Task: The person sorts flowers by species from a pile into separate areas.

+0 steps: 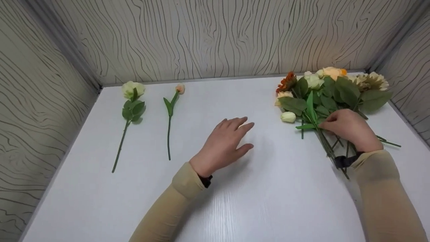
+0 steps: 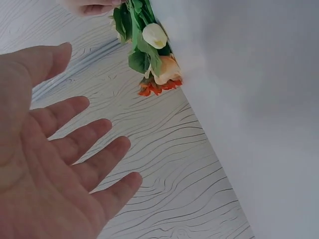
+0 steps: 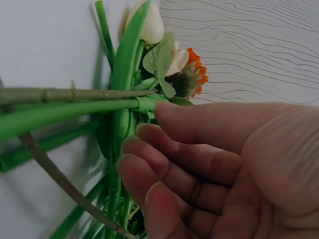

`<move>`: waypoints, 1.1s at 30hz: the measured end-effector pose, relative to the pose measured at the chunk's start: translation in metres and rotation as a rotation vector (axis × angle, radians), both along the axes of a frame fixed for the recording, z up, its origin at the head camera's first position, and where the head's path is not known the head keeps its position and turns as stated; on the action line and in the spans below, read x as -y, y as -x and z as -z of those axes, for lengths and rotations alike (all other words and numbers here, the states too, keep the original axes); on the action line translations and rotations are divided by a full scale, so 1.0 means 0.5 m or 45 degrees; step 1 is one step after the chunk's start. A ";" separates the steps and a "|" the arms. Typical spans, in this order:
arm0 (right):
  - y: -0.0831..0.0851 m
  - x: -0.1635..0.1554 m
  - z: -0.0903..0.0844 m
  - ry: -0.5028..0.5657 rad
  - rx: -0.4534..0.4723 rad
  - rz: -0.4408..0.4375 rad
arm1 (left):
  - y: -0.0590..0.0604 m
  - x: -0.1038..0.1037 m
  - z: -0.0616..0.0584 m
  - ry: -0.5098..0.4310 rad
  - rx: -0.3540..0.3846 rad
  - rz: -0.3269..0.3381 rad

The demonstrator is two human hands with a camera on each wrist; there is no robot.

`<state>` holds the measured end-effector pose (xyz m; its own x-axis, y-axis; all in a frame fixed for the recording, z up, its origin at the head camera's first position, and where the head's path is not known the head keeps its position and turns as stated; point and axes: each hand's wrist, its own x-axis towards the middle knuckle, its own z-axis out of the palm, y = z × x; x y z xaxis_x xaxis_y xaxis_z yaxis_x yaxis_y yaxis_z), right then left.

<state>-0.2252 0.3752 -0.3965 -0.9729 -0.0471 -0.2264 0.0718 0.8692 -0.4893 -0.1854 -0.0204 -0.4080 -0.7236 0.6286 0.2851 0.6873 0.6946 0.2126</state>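
A: nearest thing is the left hand (image 1: 225,141), flat over the bare middle of the surface (image 1: 215,201), fingers spread and loose, holding nothing. Looks parked there, out of the way

B: and the right hand (image 1: 346,129)?

A: that's on the bunch of flowers (image 1: 322,97) over on the right side. Fingers curled, grip looks pinched on the stems (image 3: 75,102), which run under the fingertips while the blooms fan away towards the back wall

B: so the heads are past the grip?

A: yep. Further left two singles lie apart from each other, a pale rose (image 1: 133,90) and a peach bud (image 1: 180,88), stems pointing back at the person
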 end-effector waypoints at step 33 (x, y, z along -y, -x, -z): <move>-0.011 0.049 0.021 -0.272 -0.127 -0.026 | -0.002 0.001 0.008 -0.032 0.086 0.061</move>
